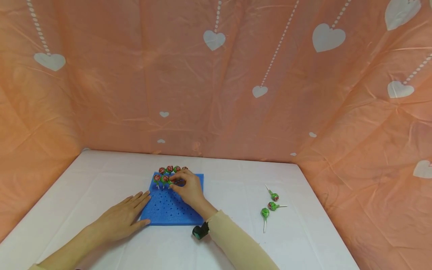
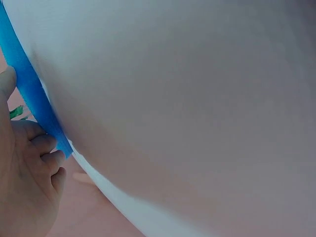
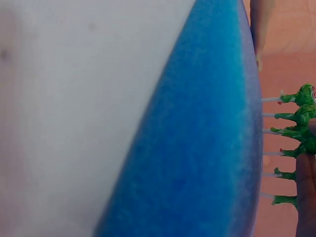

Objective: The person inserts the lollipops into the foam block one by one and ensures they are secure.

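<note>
Both hands are at the blue foam block (image 1: 160,213): the left hand (image 1: 123,218) lies with its fingers extended along the block's left edge, while the right hand (image 1: 189,188) pinches a lollipop (image 1: 171,182) between thumb and fingers, third from the left in the nearer of two rows on the block's far part. To its left in that row stand two lollipops (image 1: 164,179); beyond them is the far row (image 1: 170,169), its rightmost head partly behind the hand. How deep the pinched stick sits cannot be told. Done well, this step probably calls for a grip low on the wrapper, a push straight down in line with the stick, and fingertips clear of the neighbouring heads; light, steady pressure from the left hand should stop the soft foam from sliding. Three loose lollipops (image 1: 264,212) lie to the right, well apart from the block, sticks pointing different ways. Beneath everything is a white tabletop (image 1: 243,247), faintly creased. Orange-pink sheeting (image 1: 233,127) closes the space at left, far side and right, wrinkled and printed with white hearts (image 1: 329,37), several hanging from dotted lines.
</note>
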A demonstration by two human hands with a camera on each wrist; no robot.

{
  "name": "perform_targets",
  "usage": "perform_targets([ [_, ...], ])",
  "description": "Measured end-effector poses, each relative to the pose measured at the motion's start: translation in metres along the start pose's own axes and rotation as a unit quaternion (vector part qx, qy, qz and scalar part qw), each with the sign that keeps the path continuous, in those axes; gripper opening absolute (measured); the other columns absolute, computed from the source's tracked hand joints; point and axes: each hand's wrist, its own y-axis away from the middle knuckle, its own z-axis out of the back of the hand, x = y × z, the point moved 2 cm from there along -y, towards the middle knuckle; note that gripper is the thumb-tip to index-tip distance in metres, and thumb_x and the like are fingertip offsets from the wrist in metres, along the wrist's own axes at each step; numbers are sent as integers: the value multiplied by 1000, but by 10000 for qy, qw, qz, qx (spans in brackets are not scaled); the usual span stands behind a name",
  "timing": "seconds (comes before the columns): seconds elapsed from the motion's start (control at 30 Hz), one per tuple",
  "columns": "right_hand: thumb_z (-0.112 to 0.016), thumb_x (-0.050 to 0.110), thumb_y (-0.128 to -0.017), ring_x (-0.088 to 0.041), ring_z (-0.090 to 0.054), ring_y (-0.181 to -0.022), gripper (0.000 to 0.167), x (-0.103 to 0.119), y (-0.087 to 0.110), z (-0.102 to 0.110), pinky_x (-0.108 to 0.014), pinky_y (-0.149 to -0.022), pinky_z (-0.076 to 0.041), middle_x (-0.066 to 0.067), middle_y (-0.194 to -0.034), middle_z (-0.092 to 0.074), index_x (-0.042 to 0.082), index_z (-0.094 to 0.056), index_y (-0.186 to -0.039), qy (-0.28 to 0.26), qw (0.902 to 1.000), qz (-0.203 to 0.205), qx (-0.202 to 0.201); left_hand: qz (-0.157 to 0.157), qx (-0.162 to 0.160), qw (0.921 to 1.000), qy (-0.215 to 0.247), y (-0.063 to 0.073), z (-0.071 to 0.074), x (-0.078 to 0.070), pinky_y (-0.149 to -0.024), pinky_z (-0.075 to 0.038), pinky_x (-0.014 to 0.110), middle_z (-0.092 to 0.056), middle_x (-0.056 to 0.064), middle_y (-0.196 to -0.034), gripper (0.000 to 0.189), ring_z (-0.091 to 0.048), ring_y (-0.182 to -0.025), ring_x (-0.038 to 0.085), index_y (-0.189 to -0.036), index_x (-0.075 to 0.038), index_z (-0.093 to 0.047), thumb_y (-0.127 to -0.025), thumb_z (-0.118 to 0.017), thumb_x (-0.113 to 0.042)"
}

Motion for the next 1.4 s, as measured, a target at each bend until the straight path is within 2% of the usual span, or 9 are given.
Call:
perform_targets([
  [0.3,-80,2,-90,-12,-72,-98,17,-1,2,0,-15,-83,-58,-6,-113,-69,4,-78,-107,15,10000,36,-2,-23,8,10000,25,-1,0,-1,-116,-41,60,-47,27,-155,76,-44,-143,47,-148,8,-51,-102,-59,-53],
  [0.6,-79,1,-91,-16,-71,-102,21,-3,4,1,-22,-86,-61,-7,-115,-68,6,-77,-111,-113,9999,3,54,-7,106,9999,45,-2,-1,-2,-117,-40,61,-46,26,-157,78,-43,-144,47,-149,7,-50,-103,-58,-55],
  [0.9,-79,4,-91,-27,-70,-107,30,1,7,9,-24,-87,-61,-10,-120,-68,5,-74,-121,-123,9999,53,80,-41,-28,10000,0,-2,-1,-2,-117,-40,59,-46,26,-157,76,-44,-144,47,-148,7,-51,-103,-59,-52],
  [1.1,-78,8,-93,-26,-69,-111,34,3,12,19,-24,-89,-60,-7,-123,-67,6,-73,-126,-206,9997,89,55,-19,24,10000,87,-1,-1,-1,-117,-40,60,-46,27,-157,77,-43,-144,48,-149,7,-50,-103,-59,-53],
  [1.2,-78,8,-93,-28,-69,-111,36,4,15,26,-29,-90,-62,-7,-123,-67,6,-72,-128,-249,9996,116,-8,-11,21,10000,93,0,-1,0,-117,-39,61,-46,27,-157,77,-43,-144,48,-149,8,-50,-103,-59,-53],
  [1.4,-77,3,-92,-40,-66,-113,38,2,23,44,-51,-95,-60,-13,-124,-66,1,-69,-129,-644,9978,118,-113,28,-6,10000,73,0,-1,1,-118,-37,61,-44,27,-158,77,-41,-145,49,-149,8,-49,-103,-58,-53],
])
